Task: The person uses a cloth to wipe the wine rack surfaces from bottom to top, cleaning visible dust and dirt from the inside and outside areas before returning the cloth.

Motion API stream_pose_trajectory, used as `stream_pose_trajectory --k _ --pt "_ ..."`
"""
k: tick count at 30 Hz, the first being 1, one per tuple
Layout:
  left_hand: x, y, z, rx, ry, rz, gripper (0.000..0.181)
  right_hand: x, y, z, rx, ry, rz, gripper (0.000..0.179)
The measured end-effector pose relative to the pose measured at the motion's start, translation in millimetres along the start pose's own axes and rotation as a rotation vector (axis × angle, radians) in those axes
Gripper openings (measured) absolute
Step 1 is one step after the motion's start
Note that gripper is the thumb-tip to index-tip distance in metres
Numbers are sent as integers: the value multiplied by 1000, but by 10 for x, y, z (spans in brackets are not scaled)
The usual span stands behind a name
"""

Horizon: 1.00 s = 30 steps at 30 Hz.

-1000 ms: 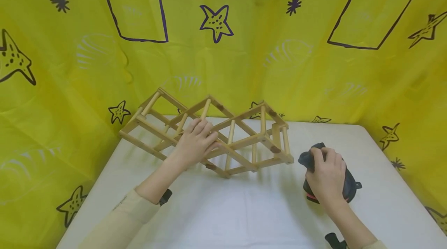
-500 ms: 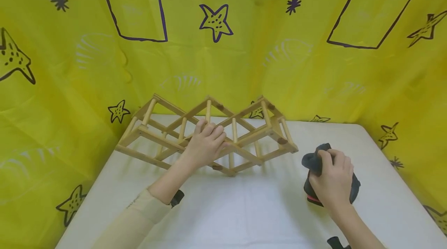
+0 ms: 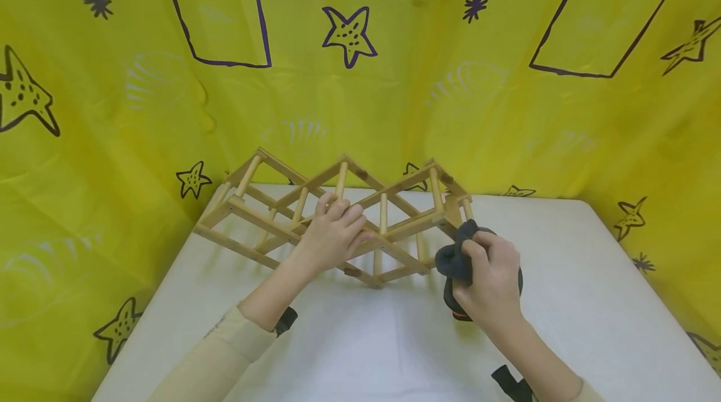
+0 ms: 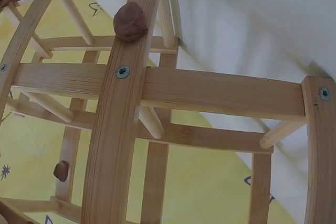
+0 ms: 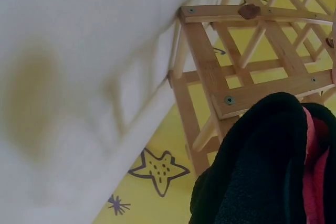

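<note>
A pale wooden lattice rack of crossed slats and round dowels stands zigzag across the middle of the table. My left hand grips it near its centre, fingers curled over a slat beside an upright dowel. In the left wrist view, slats and screw heads show close up. At the rack's right end, my right hand holds a dark, fleecy fabric item, bunched at its top and overlapping the rack in the head view. The right wrist view shows the item's pink-red inner edge and dark pile.
A white-covered table lies under everything. Behind it and at both sides hangs a yellow curtain with drawn stars, close to the rack's far side. Black camera mounts sit at both wrists.
My right hand has carried the dark fabric item leftward to the rack's right end. The left hand keeps its grip, and the rack has shifted slightly right.
</note>
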State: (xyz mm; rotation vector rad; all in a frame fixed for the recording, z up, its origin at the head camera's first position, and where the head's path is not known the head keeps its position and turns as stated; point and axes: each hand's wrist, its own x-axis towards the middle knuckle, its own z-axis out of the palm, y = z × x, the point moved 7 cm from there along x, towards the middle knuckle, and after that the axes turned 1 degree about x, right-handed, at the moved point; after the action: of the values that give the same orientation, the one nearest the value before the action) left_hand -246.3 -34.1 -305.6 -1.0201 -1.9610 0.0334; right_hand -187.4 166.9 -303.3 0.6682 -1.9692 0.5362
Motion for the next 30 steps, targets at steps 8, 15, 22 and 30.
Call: stream_pose_trajectory --k 8,15,22,30 --pt "-15 -13 -6 -29 -13 -11 36 77 67 216 -97 -175 44 49" --pt "-34 -27 12 -39 0 -2 43 98 88 311 -206 -269 58 59" --pt "-35 -13 34 -36 1 -2 44 95 69 325 -227 -251 39 65" --pt "-26 -17 28 -20 -10 -11 46 -114 143 259 -204 -206 33 63"
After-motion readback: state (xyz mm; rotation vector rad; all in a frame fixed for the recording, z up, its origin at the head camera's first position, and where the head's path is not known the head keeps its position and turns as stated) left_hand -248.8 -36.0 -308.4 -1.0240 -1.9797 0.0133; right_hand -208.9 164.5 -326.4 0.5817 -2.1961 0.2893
